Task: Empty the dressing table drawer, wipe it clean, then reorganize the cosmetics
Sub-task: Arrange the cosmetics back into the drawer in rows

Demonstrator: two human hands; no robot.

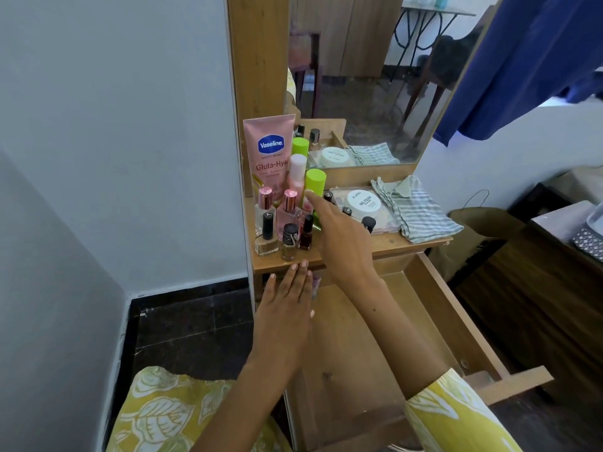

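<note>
The wooden drawer [430, 288] stands pulled out below the dressing table top [421, 244], its bottom bare apart from a small bottle [316, 282] at the back left. My left hand [287, 305] lies flat and open at the drawer's back left corner, fingertips touching the table's front edge. My right hand [342, 233] reaches over the table top, its index finger touching the green-capped bottle [315, 184]; it holds nothing. Around it stand a pink Vaseline tube [269, 151], perfume bottles [288, 210] and nail polish bottles [306, 233]. A white nail polish remover tub [363, 201] rests on a palette.
A striped grey cloth [414, 207] lies on the table's right side. A mirror [385, 76] rises behind the table. A white wall [114, 141] stands at left, blue fabric [528, 60] hangs at upper right, and dark wooden furniture [538, 288] sits right of the drawer.
</note>
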